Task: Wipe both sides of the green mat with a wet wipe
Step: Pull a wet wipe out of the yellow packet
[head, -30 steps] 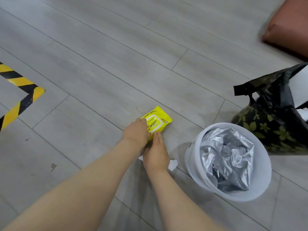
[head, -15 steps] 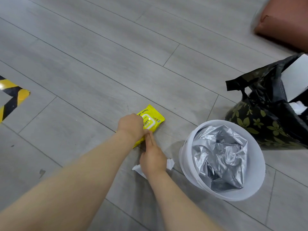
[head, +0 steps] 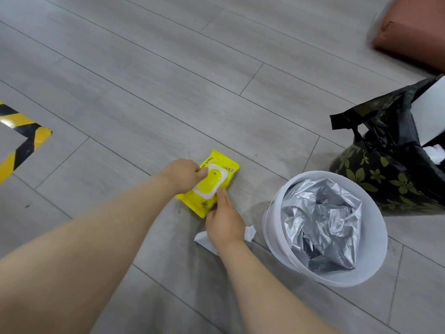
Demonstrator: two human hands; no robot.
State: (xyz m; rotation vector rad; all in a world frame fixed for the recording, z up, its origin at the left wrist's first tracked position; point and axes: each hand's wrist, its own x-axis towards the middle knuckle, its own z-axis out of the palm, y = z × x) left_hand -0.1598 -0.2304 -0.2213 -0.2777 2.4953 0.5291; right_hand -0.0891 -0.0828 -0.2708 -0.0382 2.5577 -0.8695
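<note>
Bare grey floor (head: 144,80) lies open ahead and to the left of both hands. On the right, a white bin (head: 272,227) stands near, with a black flowered bag (head: 385,174) crowding just behind it.

A yellow wet-wipe pack (head: 209,184) lies flat on the floor, lid up, between the left hand (head: 182,173) and right hand (head: 223,221). A crumpled white wipe (head: 249,233) sits under the right hand.
</note>
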